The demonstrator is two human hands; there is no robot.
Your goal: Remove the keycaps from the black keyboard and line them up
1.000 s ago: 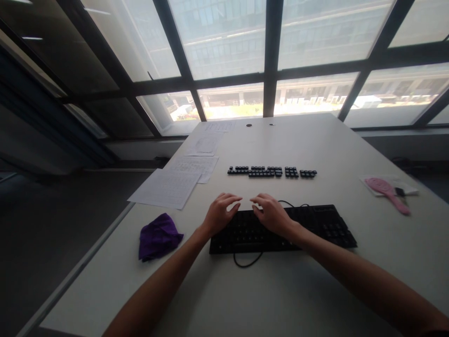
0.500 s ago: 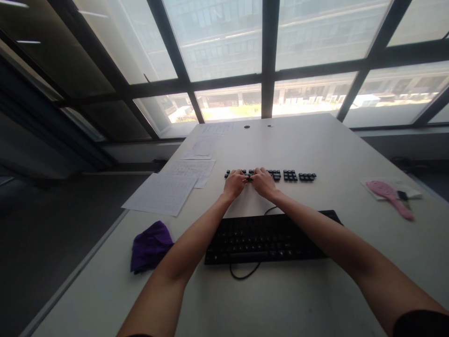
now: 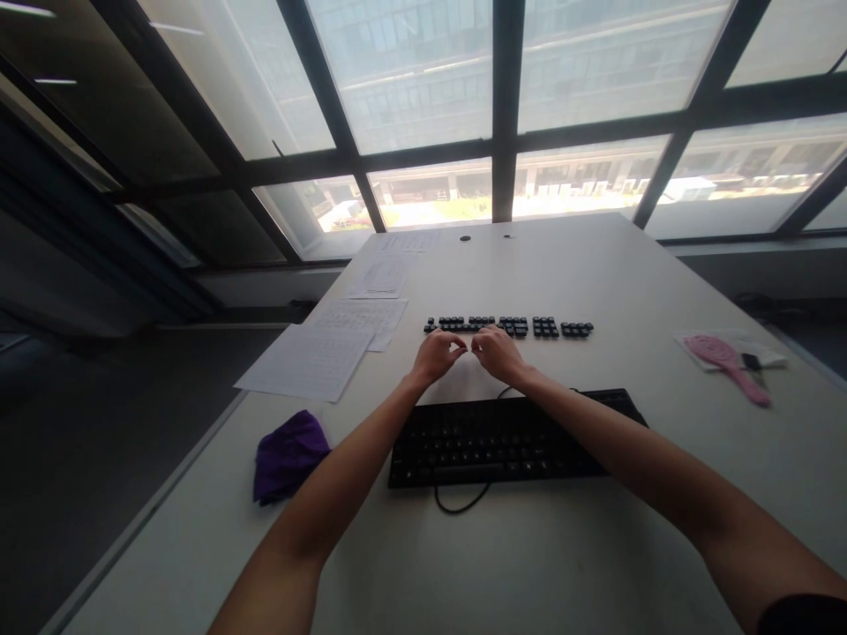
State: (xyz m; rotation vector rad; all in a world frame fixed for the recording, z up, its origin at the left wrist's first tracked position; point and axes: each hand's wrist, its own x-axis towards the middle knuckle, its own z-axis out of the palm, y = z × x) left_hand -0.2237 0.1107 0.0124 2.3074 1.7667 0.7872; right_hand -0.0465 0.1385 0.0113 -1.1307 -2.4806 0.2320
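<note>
Both my hands are over the desk at the near edge of several rows of loose black keycaps [image 3: 513, 325]. My left hand [image 3: 437, 354] has its fingers curled, with thumb and forefinger bent toward each other. Close beside it on the right, my right hand [image 3: 496, 351] is curled in much the same way. The fingertips of the two hands face each other across a narrow gap. Anything between the fingers is too small to make out. Below my forearms lies a black keyboard [image 3: 476, 445], partly covered by my right forearm.
A purple cloth [image 3: 289, 459] lies left of the keyboard. Printed sheets [image 3: 311, 360] run along the desk's left side. On the right, a pink hairbrush [image 3: 718, 354] rests partly on a pale packet. The keyboard's black cable [image 3: 463, 510] loops out in front. Large windows stand behind the desk [image 3: 562, 265].
My hands have drawn back slightly toward me, showing more of the keycap rows. A small gap has opened between my fingertips. The view has shifted a little.
</note>
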